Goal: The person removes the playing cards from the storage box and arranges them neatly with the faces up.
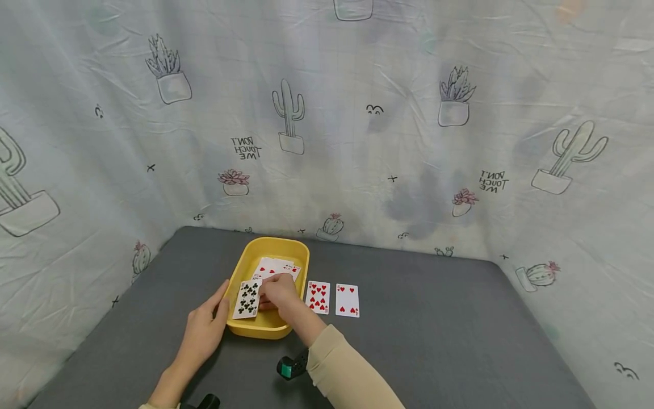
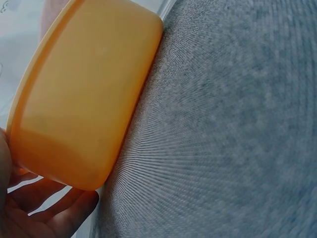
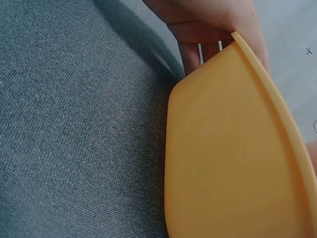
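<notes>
My right hand (image 1: 280, 291) reaches into a yellow tray (image 1: 276, 243) and pinches the right edge of a playing card (image 1: 247, 299) covered in black clubs. That card is face up, slightly tilted, over the tray's left half. Behind the fingers, several loose cards (image 1: 271, 266) with red pips lie in the tray, partly hidden. My left hand (image 1: 203, 326) rests against the tray's left outer side. In the left wrist view its spread fingers (image 2: 74, 210) lie along the outer wall.
Right of the tray, two face-up hearts cards lie side by side on the grey tabletop (image 1: 434, 341): a many-pip card (image 1: 318, 297) and a four (image 1: 347, 300). A cactus-print curtain (image 1: 347, 142) surrounds the table. Black wrist gear (image 1: 292, 366) sits below the right forearm.
</notes>
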Motion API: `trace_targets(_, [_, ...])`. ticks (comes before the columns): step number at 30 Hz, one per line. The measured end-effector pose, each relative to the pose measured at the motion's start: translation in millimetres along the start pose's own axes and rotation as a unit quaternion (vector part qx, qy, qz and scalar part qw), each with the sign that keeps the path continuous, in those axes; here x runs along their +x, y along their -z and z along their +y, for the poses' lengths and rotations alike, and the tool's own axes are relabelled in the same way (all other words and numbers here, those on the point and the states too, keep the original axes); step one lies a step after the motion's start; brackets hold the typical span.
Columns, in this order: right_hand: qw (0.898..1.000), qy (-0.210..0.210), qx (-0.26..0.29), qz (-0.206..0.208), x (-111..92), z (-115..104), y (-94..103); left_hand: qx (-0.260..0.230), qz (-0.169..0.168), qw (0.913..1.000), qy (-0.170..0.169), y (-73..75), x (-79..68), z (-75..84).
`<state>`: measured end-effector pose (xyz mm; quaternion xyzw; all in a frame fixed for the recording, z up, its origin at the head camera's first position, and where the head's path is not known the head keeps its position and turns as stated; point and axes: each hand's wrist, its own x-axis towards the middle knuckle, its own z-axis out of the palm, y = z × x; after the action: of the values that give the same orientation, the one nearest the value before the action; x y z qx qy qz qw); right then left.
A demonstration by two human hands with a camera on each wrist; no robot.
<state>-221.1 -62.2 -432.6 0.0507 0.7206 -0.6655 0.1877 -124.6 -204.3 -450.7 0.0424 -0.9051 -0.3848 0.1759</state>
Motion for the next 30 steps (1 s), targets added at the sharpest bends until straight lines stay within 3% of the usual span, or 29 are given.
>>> trace_targets(8, [0.999, 0.003, -0.026, 0.020, 2, 1, -2.4, 0.000, 0.004, 1.0000, 0.001, -0.3, -1.3, -2.3])
trace_targets(17, [0.999, 0.008, -0.030, 0.026, -1, 1, 0.4, -0.003, 0.019, 0.9996, -0.020, -1.6, -4.1, -0.3])
trace_targets(25, [0.995, 0.093, 0.000, 0.045, -13, 0, 4.7, -0.004, 0.017, 0.9998, -0.003, -4.0, -14.3, 3.6])
trace_targets(30, [0.988, 0.137, 0.042, 0.051, -34, -10, 12.5, -0.001, 0.023, 0.9997, 0.001, -5.5, -21.3, 5.2])
